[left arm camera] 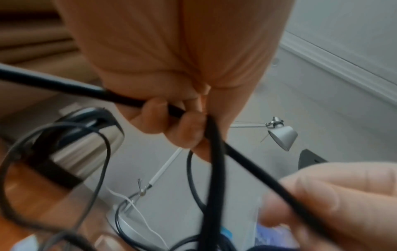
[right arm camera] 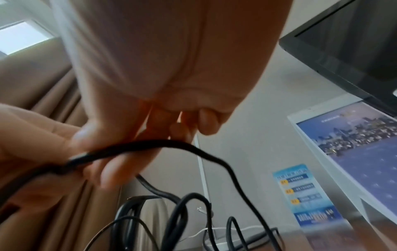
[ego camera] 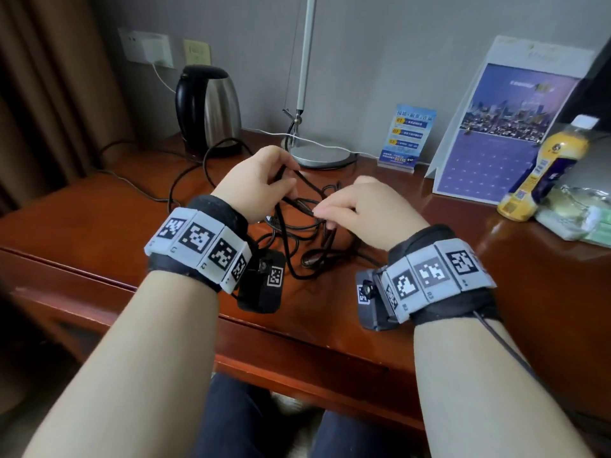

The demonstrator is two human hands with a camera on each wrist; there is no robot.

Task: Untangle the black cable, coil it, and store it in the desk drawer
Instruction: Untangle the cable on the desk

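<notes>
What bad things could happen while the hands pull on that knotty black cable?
1. The left hand and right hand both grip the black cable, most of it heaped on the desk; hard pulling might tighten the tangle.
2. A black loop lies by the kettle; tugging may catch its base or cord.
3. The lamp and its thin white wire sit just behind and could snag.

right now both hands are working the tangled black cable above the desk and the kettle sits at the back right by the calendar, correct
Not quite. The kettle sits at the back left of the desk, near the wall sockets; the head view shows it. The calendar is at the back right. The rest holds: the left hand and the right hand both hold strands of the tangled black cable above the desk.
</notes>
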